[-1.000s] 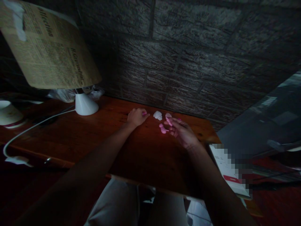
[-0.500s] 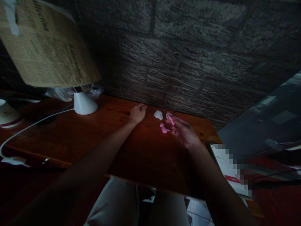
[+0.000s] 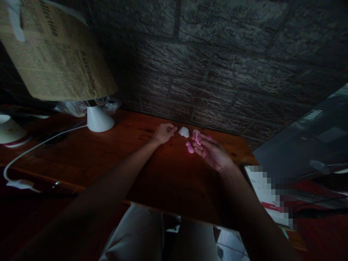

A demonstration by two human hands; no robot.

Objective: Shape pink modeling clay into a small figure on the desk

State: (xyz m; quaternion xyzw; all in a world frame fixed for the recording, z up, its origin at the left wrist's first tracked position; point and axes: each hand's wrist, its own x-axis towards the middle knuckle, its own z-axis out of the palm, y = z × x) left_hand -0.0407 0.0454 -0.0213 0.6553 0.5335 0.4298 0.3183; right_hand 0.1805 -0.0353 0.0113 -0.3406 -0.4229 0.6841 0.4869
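Between the thumb and fingers of my right hand (image 3: 213,153) is a small, thin pink piece of what looks like modelling clay (image 3: 197,139). Just left of those fingers lies a pink figure of rounded lumps (image 3: 189,148) on the wooden table. My left hand (image 3: 164,133) is curled with its fingertips pressed together, close to a crumpled white lump (image 3: 184,132); whether it pinches anything is hidden. Behind my right fingers, a pale pinkish lump (image 3: 195,131) shows in part. A bright pink bit (image 3: 209,136) peeks out beyond that hand.
On the left stands a lamp with a newspaper-print shade (image 3: 65,61) and white base (image 3: 100,119), its cord (image 3: 40,141) running over the table (image 3: 163,181). A paper cup (image 3: 11,130) is at far left, a white box (image 3: 268,194) at right. A stone wall (image 3: 168,54) rises behind.
My left hand has shifted a little right, nearer the white lump. My right hand has turned slightly and keeps the pink piece. A thin pink strand by its fingers no longer shows.
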